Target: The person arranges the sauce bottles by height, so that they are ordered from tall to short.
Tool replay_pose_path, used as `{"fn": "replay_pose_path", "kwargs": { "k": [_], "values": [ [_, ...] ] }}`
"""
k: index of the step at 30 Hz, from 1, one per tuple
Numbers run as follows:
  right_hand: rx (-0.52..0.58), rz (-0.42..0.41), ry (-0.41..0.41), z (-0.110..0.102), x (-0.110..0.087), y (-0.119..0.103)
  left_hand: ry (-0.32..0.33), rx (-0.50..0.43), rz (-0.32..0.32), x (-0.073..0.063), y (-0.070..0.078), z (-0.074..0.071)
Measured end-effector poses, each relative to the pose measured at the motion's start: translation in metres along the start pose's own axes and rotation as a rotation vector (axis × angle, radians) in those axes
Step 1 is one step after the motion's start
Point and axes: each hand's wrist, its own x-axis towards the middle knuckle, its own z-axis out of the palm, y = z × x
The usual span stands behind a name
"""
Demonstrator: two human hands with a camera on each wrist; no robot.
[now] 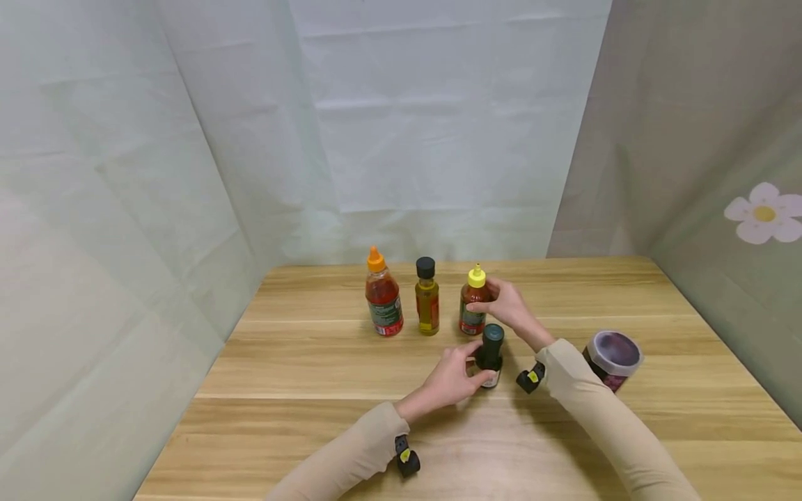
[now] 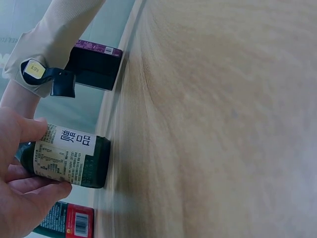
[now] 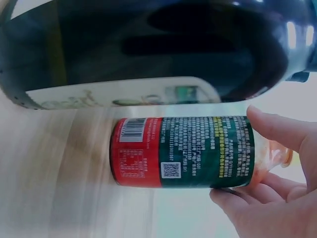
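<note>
Ideally, the left grip [image 1: 450, 376], holding the dark bottle [image 1: 491, 353], and the right grip [image 1: 510, 306], pinching the yellow-capped bottle [image 1: 473, 293], should avoid tilting either.

right hand [image 3: 290, 204] | grips red-and-green-labelled bottle [image 3: 185, 152] | dark bottle [image 3: 148, 49] just beside it

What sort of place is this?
Likely a staged tabletop set, not a working kitchen: creased sheets hang behind and beside a wood table bearing a few bottles.
</note>
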Motion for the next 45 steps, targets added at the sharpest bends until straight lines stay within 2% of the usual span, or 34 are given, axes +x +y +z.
{"fn": "replay_pose_path", "kwargs": {
  "k": [6, 13, 20, 26, 31, 37, 45],
  "values": [
    [0.037, 0.019, -0.027, -0.007, -0.004, -0.003, 0.001, 0.003, 0.010, 0.000, -0.001, 0.000],
    [0.053, 0.045, -0.047, -0.016, -0.015, -0.010, -0.012, -0.017, -0.006, 0.000, -0.002, 0.000],
    [0.083, 0.045, 0.039, -0.020, -0.028, -0.013, -0.004, -0.022, 0.009, 0.000, -0.001, -0.001],
    [0.155, 0.037, 0.124, -0.024, -0.047, -0.015, -0.002, -0.021, 0.018, 0.000, -0.001, 0.000],
    [0.169, 0.030, 0.167, -0.030, -0.063, -0.019, 0.001, -0.013, 0.014, 0.000, -0.001, 0.000],
    [0.217, 0.000, 0.191, -0.039, -0.078, -0.023, 0.005, -0.002, 0.008, 0.000, 0.000, -0.001],
    [0.229, -0.046, 0.147, -0.057, -0.093, -0.024, 0.003, -0.021, 0.019, 0.000, 0.000, 0.000]
  ]
}}
